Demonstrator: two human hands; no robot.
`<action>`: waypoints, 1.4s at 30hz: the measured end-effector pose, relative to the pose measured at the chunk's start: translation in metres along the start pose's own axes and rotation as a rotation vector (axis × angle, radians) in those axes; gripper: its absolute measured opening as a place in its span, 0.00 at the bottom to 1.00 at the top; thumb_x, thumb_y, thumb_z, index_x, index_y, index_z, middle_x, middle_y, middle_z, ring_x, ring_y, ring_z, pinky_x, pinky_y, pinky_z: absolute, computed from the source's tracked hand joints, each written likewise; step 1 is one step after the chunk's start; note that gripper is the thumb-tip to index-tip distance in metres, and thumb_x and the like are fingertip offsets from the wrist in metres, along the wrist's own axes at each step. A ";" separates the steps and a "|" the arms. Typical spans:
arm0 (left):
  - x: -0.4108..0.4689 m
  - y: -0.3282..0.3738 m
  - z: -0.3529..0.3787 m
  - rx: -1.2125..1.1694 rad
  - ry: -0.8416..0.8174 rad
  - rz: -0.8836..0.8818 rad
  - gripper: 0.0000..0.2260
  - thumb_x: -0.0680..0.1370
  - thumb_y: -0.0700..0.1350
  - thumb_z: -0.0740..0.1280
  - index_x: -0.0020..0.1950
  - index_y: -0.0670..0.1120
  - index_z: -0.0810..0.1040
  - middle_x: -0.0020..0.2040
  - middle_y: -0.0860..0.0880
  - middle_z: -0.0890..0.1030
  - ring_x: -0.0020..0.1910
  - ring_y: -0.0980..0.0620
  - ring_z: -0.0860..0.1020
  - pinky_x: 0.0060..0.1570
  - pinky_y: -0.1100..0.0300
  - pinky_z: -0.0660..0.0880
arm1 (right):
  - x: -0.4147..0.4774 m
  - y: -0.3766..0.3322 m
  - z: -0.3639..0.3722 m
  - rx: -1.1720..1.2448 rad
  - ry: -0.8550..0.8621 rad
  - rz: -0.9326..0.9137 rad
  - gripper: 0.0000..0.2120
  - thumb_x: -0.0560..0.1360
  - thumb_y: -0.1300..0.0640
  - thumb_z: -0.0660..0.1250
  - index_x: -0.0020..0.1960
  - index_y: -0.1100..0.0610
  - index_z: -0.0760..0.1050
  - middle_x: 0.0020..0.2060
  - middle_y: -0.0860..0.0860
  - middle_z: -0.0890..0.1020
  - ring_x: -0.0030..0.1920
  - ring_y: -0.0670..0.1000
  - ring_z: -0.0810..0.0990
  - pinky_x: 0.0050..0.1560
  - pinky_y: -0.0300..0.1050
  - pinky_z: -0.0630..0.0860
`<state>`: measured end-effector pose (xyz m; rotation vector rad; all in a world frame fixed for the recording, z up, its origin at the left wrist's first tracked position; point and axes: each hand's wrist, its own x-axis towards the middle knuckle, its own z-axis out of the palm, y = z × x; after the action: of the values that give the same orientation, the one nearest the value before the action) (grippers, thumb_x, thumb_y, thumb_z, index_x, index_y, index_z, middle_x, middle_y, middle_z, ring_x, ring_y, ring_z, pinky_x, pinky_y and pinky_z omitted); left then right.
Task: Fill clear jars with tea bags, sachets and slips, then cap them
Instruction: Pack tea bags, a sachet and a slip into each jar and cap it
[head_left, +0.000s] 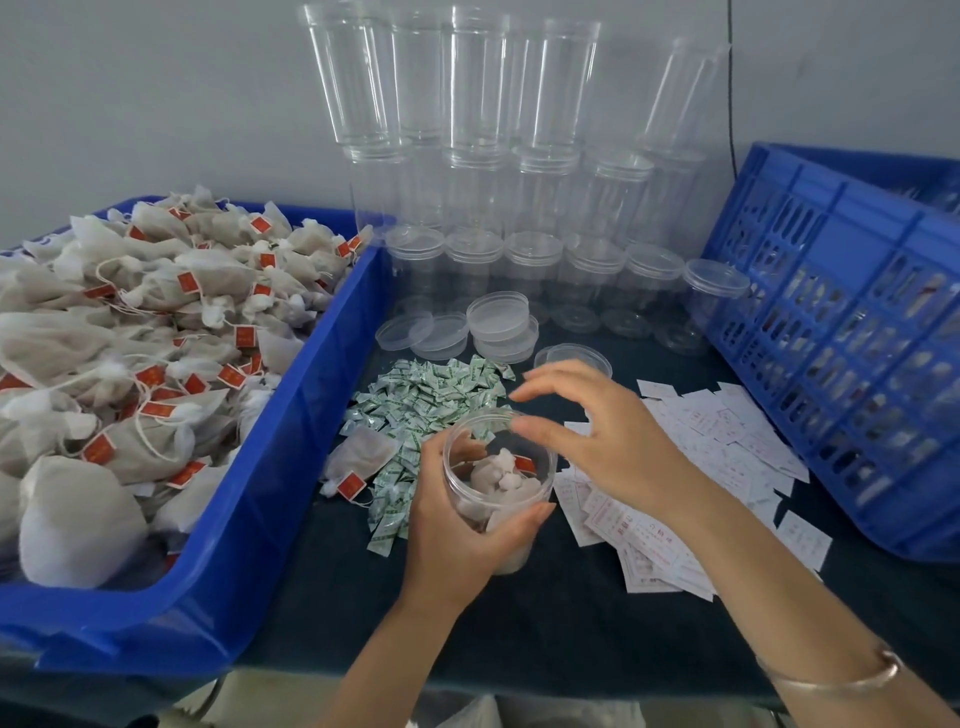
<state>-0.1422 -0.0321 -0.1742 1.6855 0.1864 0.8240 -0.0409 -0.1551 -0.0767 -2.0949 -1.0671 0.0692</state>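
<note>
My left hand (460, 525) grips an uncapped clear jar (498, 467) that holds several white tea bags with red tags. My right hand (587, 431) hovers just over the jar's rim with its fingers spread and relaxed, holding nothing that I can see. Green-and-white sachets (431, 410) lie in a heap behind the jar. White paper slips (691, 467) are spread to the right of it. One loose tea bag (361, 460) lies on the dark cloth to the left of the jar. Clear caps (470, 325) sit behind the sachets.
A blue bin (291, 415) heaped with tea bags (130, 338) fills the left side. Empty clear jars (498, 197) are stacked against the back wall, with capped ones in front. A blue slotted crate (831, 322) leans at the right.
</note>
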 end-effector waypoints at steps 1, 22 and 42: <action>0.000 0.000 0.000 -0.001 0.000 -0.001 0.34 0.60 0.58 0.78 0.62 0.57 0.68 0.55 0.56 0.77 0.57 0.56 0.77 0.55 0.69 0.72 | -0.006 0.005 -0.002 0.005 0.034 0.036 0.09 0.77 0.47 0.70 0.55 0.49 0.82 0.55 0.38 0.79 0.59 0.32 0.73 0.56 0.20 0.62; -0.001 0.000 0.000 -0.002 -0.003 0.012 0.34 0.61 0.57 0.78 0.62 0.56 0.68 0.56 0.54 0.77 0.58 0.54 0.77 0.56 0.68 0.72 | -0.096 0.053 0.053 -0.444 0.201 0.147 0.07 0.71 0.61 0.78 0.47 0.60 0.83 0.41 0.52 0.86 0.42 0.56 0.85 0.40 0.49 0.82; -0.001 0.001 0.000 -0.017 0.000 0.005 0.33 0.60 0.57 0.78 0.61 0.57 0.68 0.55 0.55 0.76 0.58 0.57 0.76 0.56 0.70 0.71 | -0.049 0.005 0.001 0.308 0.443 0.127 0.03 0.75 0.56 0.74 0.47 0.49 0.85 0.43 0.40 0.86 0.49 0.42 0.84 0.51 0.34 0.77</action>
<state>-0.1428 -0.0328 -0.1741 1.6706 0.1753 0.8270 -0.0695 -0.1908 -0.0940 -1.7834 -0.6128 -0.1539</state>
